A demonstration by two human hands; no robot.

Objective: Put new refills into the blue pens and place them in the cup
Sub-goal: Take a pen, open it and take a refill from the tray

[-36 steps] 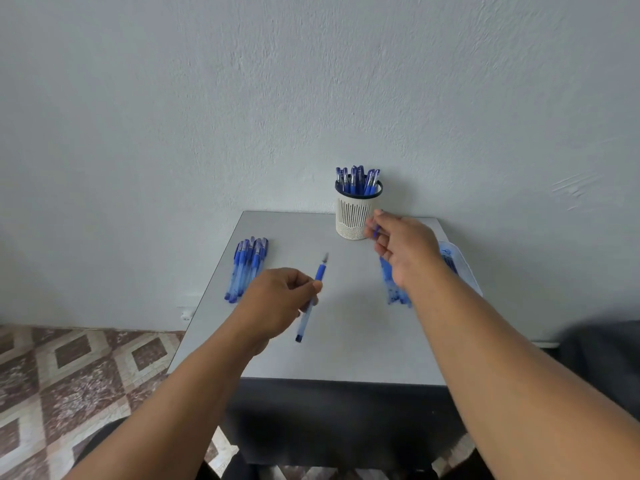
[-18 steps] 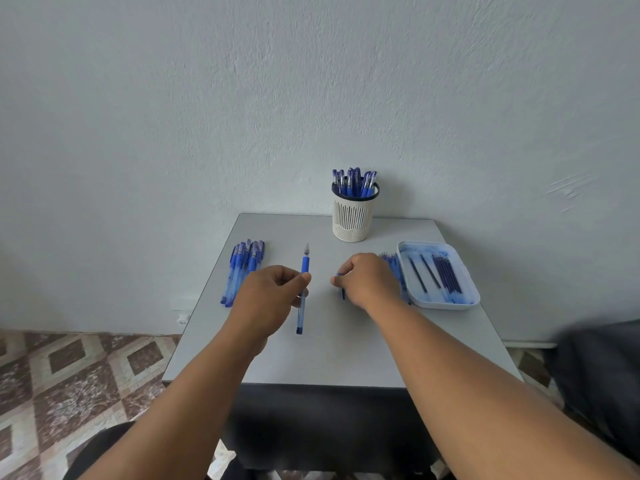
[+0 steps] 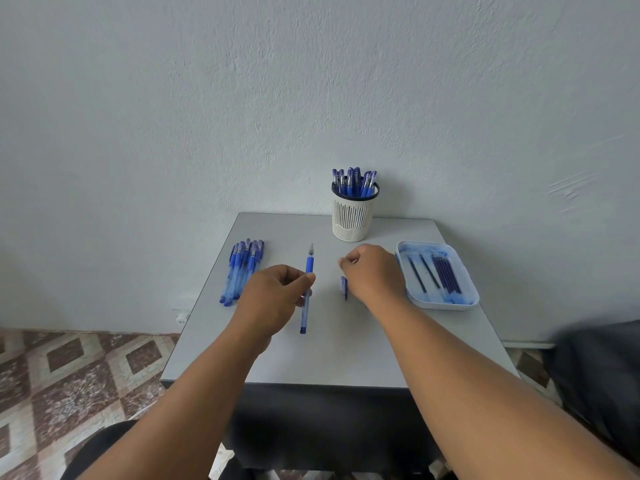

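a: two hands over the grey table. what's the left hand got?

b: its grip is closed around an uncapped blue pen, thumb and fingers pinching the barrel near the middle. the pen points away from the person, metal tip toward the wall, and its back end hangs just above the table.

a: and the right hand?

b: fingers curled, knuckles up, low over the table just left of the tray. i can't tell whether that grip has anything in it. a small blue piece, maybe a cap, pokes out just beside the hand on the table.

a: where are the refills?

b: thin dark blue refills lie in the white tray on the right side of the table.

a: the rest of the pens?

b: a bunch of blue pens lies flat at the left side. more capped pens stand upright in the white slotted cup at the back, near the wall.
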